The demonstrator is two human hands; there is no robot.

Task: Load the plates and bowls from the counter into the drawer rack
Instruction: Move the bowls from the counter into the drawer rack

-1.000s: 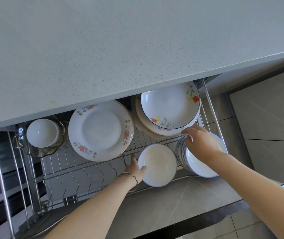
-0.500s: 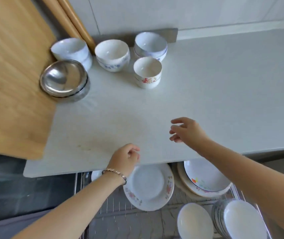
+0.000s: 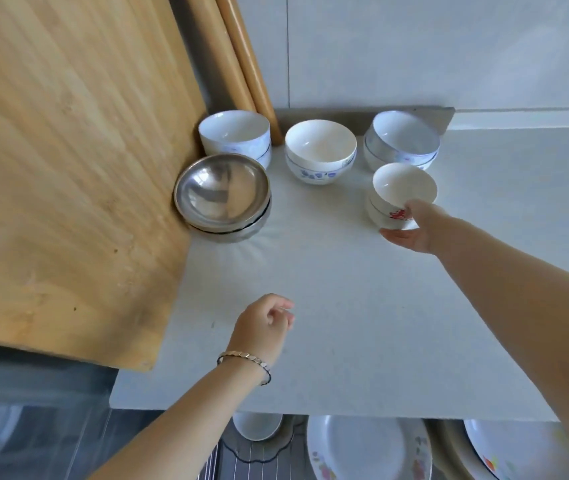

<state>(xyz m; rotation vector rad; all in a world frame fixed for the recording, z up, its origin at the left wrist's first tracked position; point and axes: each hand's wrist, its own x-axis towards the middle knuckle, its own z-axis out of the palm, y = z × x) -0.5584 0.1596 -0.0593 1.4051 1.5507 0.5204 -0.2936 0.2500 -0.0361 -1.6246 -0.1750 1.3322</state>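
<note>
Right hand is on the red-patterned bowls, two nested, toward the back right of the surface. Thumb low on the near wall, fingers curled at the side under the rim: a one-sided pinch. Cannot tell if the pair is off the surface yet. Left hand holds nothing, fingers loosely curled, over the surface near its front edge, well apart from the right.

Risks, as I judge them:
- Upper bowl sits tilted in the lower one. I cannot tell whether my grip takes both walls or only the lower; if only the lower, a quick lift or tip could slide the top bowl out
- Glazed ware, side pinch, nothing under the foot: the pair could swing out of my fingers on the way down
- Blue-banded bowl stack stands just behind; a backward nudge would knock it
- The way to the drawer rack goes over the front edge; the bowls could clip that edge, or strike the floral plate racked below
- Left hand is free; bringing it underneath would ease most of this
</note>
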